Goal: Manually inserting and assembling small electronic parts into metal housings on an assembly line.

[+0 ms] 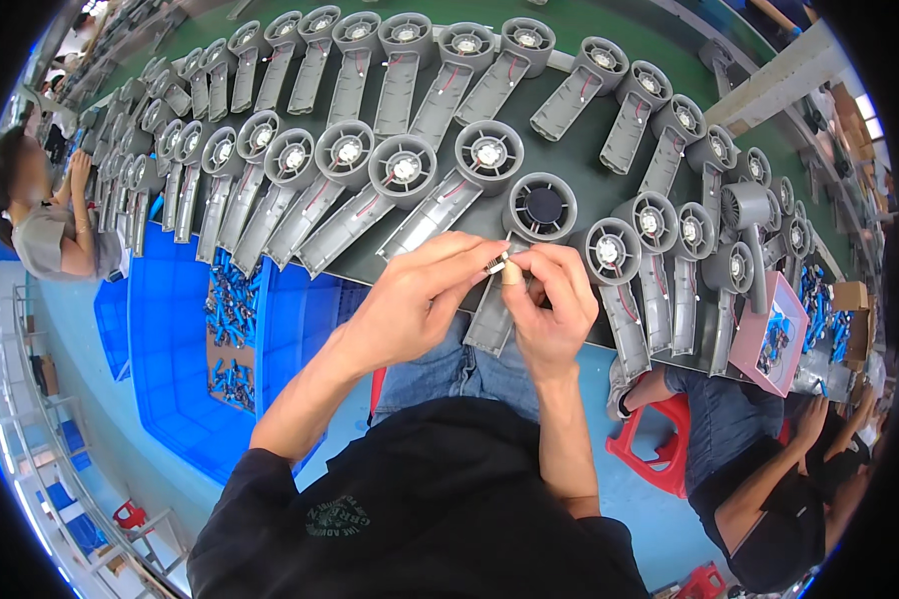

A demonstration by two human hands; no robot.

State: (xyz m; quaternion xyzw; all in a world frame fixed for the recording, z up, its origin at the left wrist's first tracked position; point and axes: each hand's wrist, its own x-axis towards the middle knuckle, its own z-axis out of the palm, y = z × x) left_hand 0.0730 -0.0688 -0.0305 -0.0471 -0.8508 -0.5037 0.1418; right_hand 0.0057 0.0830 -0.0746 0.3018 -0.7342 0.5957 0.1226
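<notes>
Both my hands meet in the middle, over the grey handle of a fan housing (542,207) with a dark round centre. My left hand (405,299) is closed, its thumb and fingertips pinching a small white-and-dark part (496,263). Against the same part press the thumb and forefinger of my right hand (552,311), its other fingers curled in. A pale beige cover sits on the right thumb tip. What the part is cannot be made out, as the fingers hide much of it. Beneath my hands, the housing's open handle (490,324) points toward me.
Rows of grey fan housings (403,172) with red wires cover the dark green bench. Blue bins (185,349) stand lower left, near a carton of blue cylindrical parts (232,309). At right are a pink box (769,334), a red stool (659,444) and a seated co-worker (759,489).
</notes>
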